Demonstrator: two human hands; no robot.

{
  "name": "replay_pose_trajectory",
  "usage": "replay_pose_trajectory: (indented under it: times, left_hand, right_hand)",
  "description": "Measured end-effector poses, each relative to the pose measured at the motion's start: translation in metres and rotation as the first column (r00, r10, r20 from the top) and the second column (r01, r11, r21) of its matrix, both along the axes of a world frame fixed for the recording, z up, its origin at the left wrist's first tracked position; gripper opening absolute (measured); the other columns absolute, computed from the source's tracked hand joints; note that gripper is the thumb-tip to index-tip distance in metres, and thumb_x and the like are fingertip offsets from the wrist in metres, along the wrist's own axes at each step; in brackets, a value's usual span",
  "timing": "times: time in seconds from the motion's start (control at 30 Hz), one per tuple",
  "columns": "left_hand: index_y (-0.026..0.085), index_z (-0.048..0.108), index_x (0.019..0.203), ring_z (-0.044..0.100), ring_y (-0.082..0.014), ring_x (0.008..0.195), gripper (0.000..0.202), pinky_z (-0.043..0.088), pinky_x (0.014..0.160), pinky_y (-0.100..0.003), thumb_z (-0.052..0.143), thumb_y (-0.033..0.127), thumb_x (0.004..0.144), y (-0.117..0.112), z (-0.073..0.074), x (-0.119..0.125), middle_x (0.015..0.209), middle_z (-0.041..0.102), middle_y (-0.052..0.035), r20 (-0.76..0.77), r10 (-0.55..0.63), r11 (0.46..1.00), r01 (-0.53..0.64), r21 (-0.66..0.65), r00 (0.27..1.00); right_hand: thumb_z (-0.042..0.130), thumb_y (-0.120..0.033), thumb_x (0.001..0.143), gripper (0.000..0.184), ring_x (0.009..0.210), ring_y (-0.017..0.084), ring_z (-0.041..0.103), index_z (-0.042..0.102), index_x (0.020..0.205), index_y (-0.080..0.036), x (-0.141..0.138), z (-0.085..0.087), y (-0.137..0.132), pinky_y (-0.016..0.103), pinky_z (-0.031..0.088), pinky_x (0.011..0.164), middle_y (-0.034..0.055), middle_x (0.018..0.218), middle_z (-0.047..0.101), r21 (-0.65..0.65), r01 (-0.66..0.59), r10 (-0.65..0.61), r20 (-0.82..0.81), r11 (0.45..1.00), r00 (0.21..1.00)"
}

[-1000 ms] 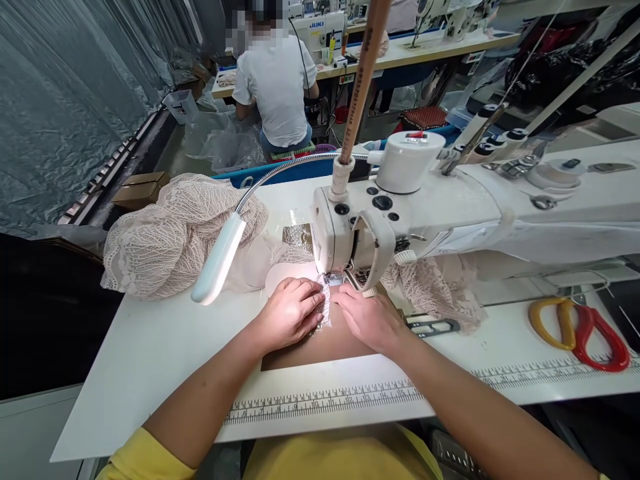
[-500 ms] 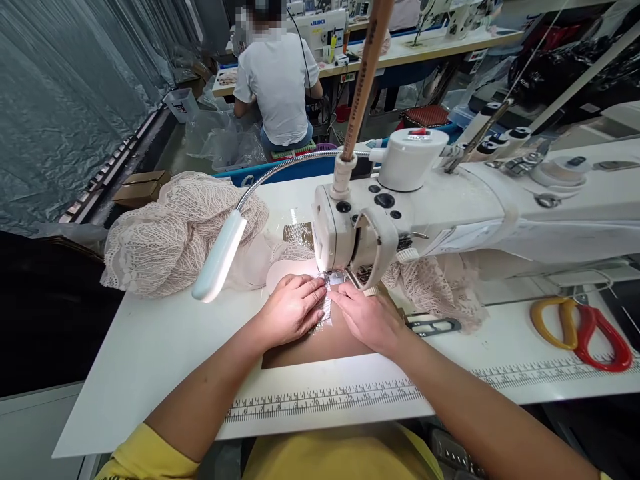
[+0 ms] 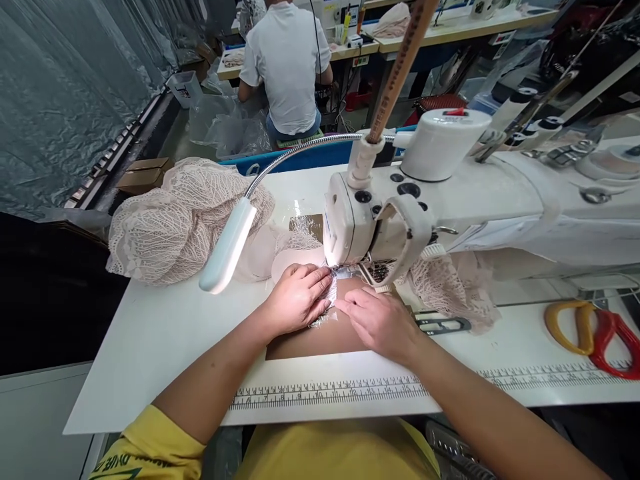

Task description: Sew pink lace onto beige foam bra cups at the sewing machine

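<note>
Under the head of the white sewing machine (image 3: pixel 345 220) lies a narrow strip of pale lace fabric (image 3: pixel 331 291), its far end at the presser foot. My left hand (image 3: pixel 299 299) rests flat on its left side, fingers stretched out toward the needle area. To the right, my right hand (image 3: pixel 383 323) is closed, with thumb and fingertips at the strip's near right edge; the exact pinch is partly hidden. Beneath both hands is a brown sheet (image 3: pixel 300 345) on the white table. A pale smooth cup-shaped piece (image 3: pixel 295 259) lies just beyond my left hand.
Bunched lace (image 3: pixel 155 233) is heaped at left, beside a lit gooseneck lamp (image 3: pixel 230 243). More lace (image 3: pixel 445 283) lies right of the needle, near a grey thread snipper (image 3: pixel 443 325). Red-and-yellow-handled scissors (image 3: pixel 570 327) and a ruler strip (image 3: pixel 350 393) are nearer me. Ahead sits a co-worker (image 3: pixel 287 67).
My right hand has drawn back a little toward me, away from the presser foot, along the strip's edge. My left hand stays on the lace. The camera view has shifted slightly.
</note>
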State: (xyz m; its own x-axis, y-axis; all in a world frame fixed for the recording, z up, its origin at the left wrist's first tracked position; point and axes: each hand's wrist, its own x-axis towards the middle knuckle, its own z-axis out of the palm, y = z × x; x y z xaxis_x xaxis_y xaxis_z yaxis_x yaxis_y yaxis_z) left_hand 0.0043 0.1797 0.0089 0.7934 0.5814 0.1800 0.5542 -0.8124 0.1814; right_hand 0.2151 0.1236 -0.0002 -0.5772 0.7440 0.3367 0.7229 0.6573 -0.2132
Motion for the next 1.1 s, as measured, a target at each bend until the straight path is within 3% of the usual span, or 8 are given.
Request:
replay_pose_trajectory:
  times: [0.43, 0.73, 0.97, 1.1]
  left_hand:
    - [0.013, 0.057, 0.123, 0.051, -0.0261, 0.114, 0.035, 0.040, 0.093, -0.043, 0.041, 0.028, 0.095, 0.000, 0.000, -0.002, 0.129, 0.059, -0.0124, 0.039, -0.066, 0.998, 0.065, 0.018, 0.997]
    - [0.015, 0.057, 0.124, 0.051, -0.0252, 0.109, 0.035, 0.040, 0.091, -0.042, 0.039, 0.025, 0.096, 0.005, 0.000, -0.001, 0.128, 0.059, -0.0117, 0.014, -0.038, 0.999, 0.038, 0.011, 0.999]
    - [0.019, 0.059, 0.121, 0.051, -0.0244, 0.110, 0.032, 0.038, 0.092, -0.042, 0.040, 0.021, 0.096, 0.009, -0.004, -0.004, 0.127, 0.060, -0.0100, 0.019, -0.052, 0.999, 0.051, 0.018, 0.998]
    - [0.018, 0.059, 0.122, 0.050, -0.0254, 0.111, 0.033, 0.037, 0.093, -0.043, 0.041, 0.022, 0.095, 0.012, -0.004, -0.003, 0.126, 0.061, -0.0103, 0.023, -0.030, 0.999, 0.029, 0.032, 0.999]
  right_hand:
    - [0.045, -0.005, 0.082, 0.026, 0.072, 0.016, 0.044, 0.065, 0.092, -0.017, -0.004, 0.006, -0.001, 0.028, 0.029, 0.065, 0.0027, 0.076, 0.055, -0.084, 0.011, -0.004, 0.082, 0.996, 0.997]
    - [0.045, -0.005, 0.081, 0.030, 0.064, 0.015, 0.043, 0.068, 0.095, -0.017, -0.009, 0.007, 0.005, 0.030, 0.025, 0.058, 0.0033, 0.076, 0.059, -0.050, 0.140, -0.133, 0.114, 0.989, 0.985]
    - [0.045, -0.005, 0.080, 0.042, 0.071, 0.016, 0.052, 0.066, 0.114, -0.020, -0.015, 0.004, 0.010, 0.030, 0.033, 0.060, 0.0059, 0.090, 0.065, -0.068, 0.252, -0.240, 0.155, 0.965, 0.958]
    - [0.046, -0.008, 0.082, 0.040, 0.074, 0.017, 0.054, 0.067, 0.113, -0.022, -0.015, -0.002, 0.012, 0.029, 0.037, 0.063, 0.0065, 0.100, 0.066, -0.080, 0.291, -0.276, 0.158, 0.953, 0.948]
